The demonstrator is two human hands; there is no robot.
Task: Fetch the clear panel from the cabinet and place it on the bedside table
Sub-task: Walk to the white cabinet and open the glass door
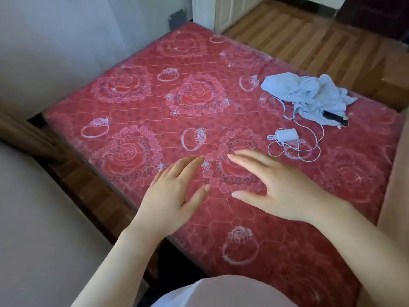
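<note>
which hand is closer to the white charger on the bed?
Right. The right hand hovers open just below-left of the white charger; the left hand is farther off, on the right hand's other side.

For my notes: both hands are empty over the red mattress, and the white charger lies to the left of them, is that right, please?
Not quite: the head view shows the white charger right of both hands. The left hand and right hand are empty over the red mattress.

both hands — left hand point(174, 196), right hand point(285, 189) — empty, palms down, fingers spread
</note>
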